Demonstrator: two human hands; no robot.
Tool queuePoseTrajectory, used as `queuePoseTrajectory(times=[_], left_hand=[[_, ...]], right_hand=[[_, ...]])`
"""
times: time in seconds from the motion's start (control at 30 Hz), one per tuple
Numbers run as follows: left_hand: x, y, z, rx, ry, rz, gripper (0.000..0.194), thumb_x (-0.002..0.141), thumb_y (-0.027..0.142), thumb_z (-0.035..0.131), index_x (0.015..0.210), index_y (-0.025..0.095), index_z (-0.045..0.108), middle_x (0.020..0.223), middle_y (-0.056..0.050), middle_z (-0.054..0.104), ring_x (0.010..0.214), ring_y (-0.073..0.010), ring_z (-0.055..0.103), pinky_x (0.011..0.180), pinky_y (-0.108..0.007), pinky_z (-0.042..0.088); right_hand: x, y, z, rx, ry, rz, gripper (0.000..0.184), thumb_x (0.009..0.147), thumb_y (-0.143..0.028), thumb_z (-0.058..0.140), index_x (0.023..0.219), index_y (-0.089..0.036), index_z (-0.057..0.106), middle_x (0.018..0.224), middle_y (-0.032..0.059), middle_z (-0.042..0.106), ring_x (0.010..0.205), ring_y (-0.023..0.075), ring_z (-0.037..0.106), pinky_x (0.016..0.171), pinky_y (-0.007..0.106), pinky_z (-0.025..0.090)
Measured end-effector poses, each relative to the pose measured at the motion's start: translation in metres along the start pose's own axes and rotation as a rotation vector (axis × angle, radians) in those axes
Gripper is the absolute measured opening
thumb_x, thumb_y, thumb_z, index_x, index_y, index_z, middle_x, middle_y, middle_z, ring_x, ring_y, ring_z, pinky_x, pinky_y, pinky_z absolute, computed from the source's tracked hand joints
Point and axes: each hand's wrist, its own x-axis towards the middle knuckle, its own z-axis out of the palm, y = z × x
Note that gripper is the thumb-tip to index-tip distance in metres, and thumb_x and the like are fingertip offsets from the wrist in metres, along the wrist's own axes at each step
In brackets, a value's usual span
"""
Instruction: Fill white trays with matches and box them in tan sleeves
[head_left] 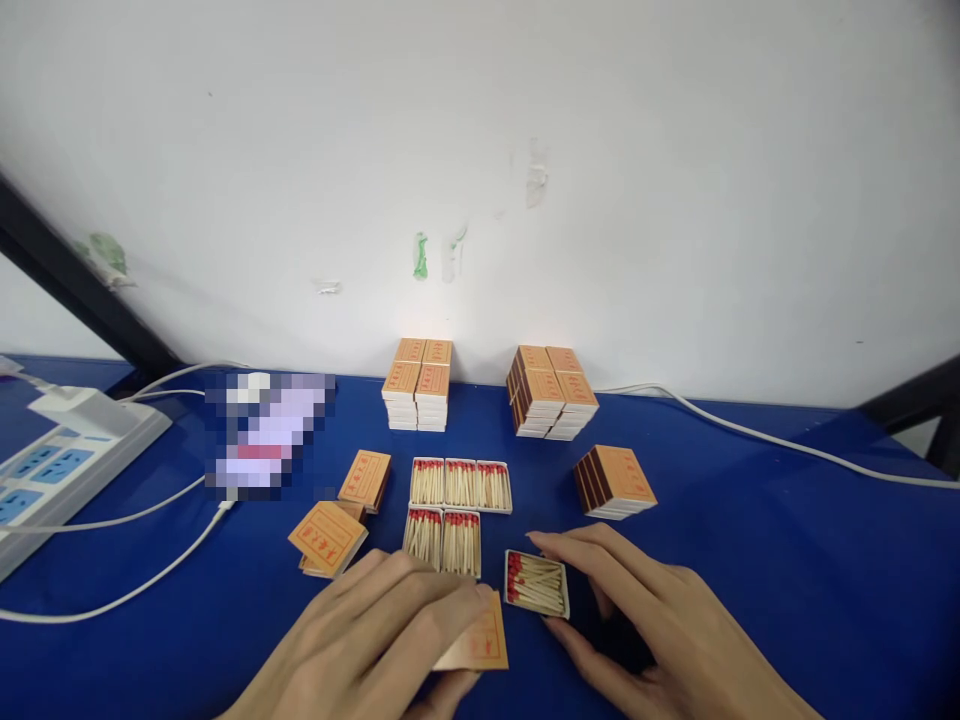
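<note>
My left hand is closed around an orange matchbox sleeve with red print, near the front of the table. To its right, my right hand has thumb and index finger at opposite edges of an open matchbox tray full of red-tipped matches. Just beyond my hands lie filled match trays in two rows; the far row holds three and the near row two. Left of them are loose orange matchbox sleeves, partly overlapping, with another small stack behind.
Two blocks of stacked matchboxes, the left block and the right block, stand by the white wall. A smaller stack sits nearer on the right. A power strip, white cables and a blurred-out purple item occupy the left side.
</note>
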Motion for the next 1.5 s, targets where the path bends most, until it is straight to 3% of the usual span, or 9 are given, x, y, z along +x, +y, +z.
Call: queuePoseTrajectory(times=[0.17, 0.33, 0.43, 0.7, 0.87, 1.17, 1.3, 1.5], left_hand=[[-0.009, -0.008, 0.006, -0.008, -0.042, -0.046, 0.034, 0.117, 0.020, 0.063, 0.151, 0.020, 0.064, 0.134, -0.003, 0.086, 0.117, -0.0205, 0.085, 0.109, -0.036, 0.067], [-0.007, -0.006, 0.002, -0.045, -0.025, -0.102, 0.027, 0.122, 0.031, 0.058, 0.146, 0.024, 0.064, 0.124, -0.002, 0.086, 0.110, -0.0191, 0.085, 0.103, -0.033, 0.069], [-0.004, -0.005, 0.001, -0.052, -0.045, -0.128, 0.027, 0.123, 0.034, 0.055, 0.147, 0.025, 0.063, 0.126, -0.001, 0.085, 0.112, -0.0191, 0.085, 0.104, -0.032, 0.068], [-0.003, -0.006, 0.004, -0.108, -0.073, -0.121, 0.025, 0.125, 0.030, 0.049, 0.146, 0.026, 0.061, 0.128, -0.001, 0.084, 0.112, -0.0187, 0.082, 0.100, -0.032, 0.067], [-0.003, -0.007, 0.005, -0.141, -0.109, -0.119, 0.026, 0.123, 0.025, 0.049, 0.147, 0.025, 0.061, 0.127, -0.002, 0.083, 0.111, -0.0213, 0.082, 0.093, -0.033, 0.066], [-0.001, -0.003, 0.001, -0.163, -0.116, -0.116, 0.025, 0.125, 0.027, 0.047, 0.146, 0.025, 0.060, 0.130, -0.002, 0.083, 0.117, -0.0205, 0.080, 0.098, -0.032, 0.064], [0.001, -0.003, 0.002, -0.178, -0.123, -0.090, 0.024, 0.124, 0.025, 0.049, 0.146, 0.023, 0.060, 0.126, -0.004, 0.083, 0.108, -0.0204, 0.081, 0.096, -0.034, 0.064], [-0.001, -0.004, 0.002, -0.169, -0.126, -0.093, 0.026, 0.123, 0.026, 0.052, 0.149, 0.022, 0.059, 0.129, -0.005, 0.084, 0.113, -0.0207, 0.082, 0.098, -0.033, 0.066]], right_hand=[[0.000, 0.000, -0.002, -0.037, -0.018, 0.006, 0.036, 0.114, -0.043, 0.065, 0.146, -0.030, 0.064, 0.129, 0.0068, 0.078, 0.092, 0.0190, 0.085, 0.071, 0.029, 0.073], [0.000, 0.001, -0.002, -0.010, -0.015, 0.036, 0.029, 0.118, -0.047, 0.057, 0.137, -0.029, 0.069, 0.125, 0.0066, 0.077, 0.083, 0.0170, 0.084, 0.070, 0.029, 0.073], [0.000, 0.000, -0.005, 0.064, -0.010, 0.049, 0.026, 0.117, -0.045, 0.062, 0.139, -0.031, 0.067, 0.124, 0.0036, 0.078, 0.081, 0.0152, 0.084, 0.074, 0.027, 0.073], [0.007, -0.007, -0.015, 0.211, -0.048, -0.062, 0.031, 0.115, -0.039, 0.068, 0.146, -0.035, 0.065, 0.129, 0.0021, 0.080, 0.108, 0.0151, 0.084, 0.092, 0.021, 0.070], [0.008, -0.006, -0.015, 0.226, -0.061, -0.062, 0.030, 0.118, -0.038, 0.062, 0.147, -0.034, 0.067, 0.131, 0.0030, 0.080, 0.112, 0.0154, 0.084, 0.098, 0.021, 0.069], [0.007, -0.009, -0.016, 0.131, -0.044, -0.083, 0.031, 0.120, -0.044, 0.057, 0.146, -0.033, 0.070, 0.129, 0.0035, 0.082, 0.110, 0.0157, 0.086, 0.096, 0.021, 0.070], [0.006, -0.009, -0.014, 0.087, -0.013, -0.103, 0.033, 0.121, -0.045, 0.051, 0.144, -0.031, 0.071, 0.127, 0.0045, 0.082, 0.106, 0.0150, 0.086, 0.094, 0.022, 0.071], [0.000, -0.006, -0.014, 0.032, -0.004, -0.141, 0.039, 0.122, -0.037, 0.051, 0.158, -0.038, 0.065, 0.131, 0.0044, 0.082, 0.100, 0.0149, 0.086, 0.084, 0.023, 0.072]])
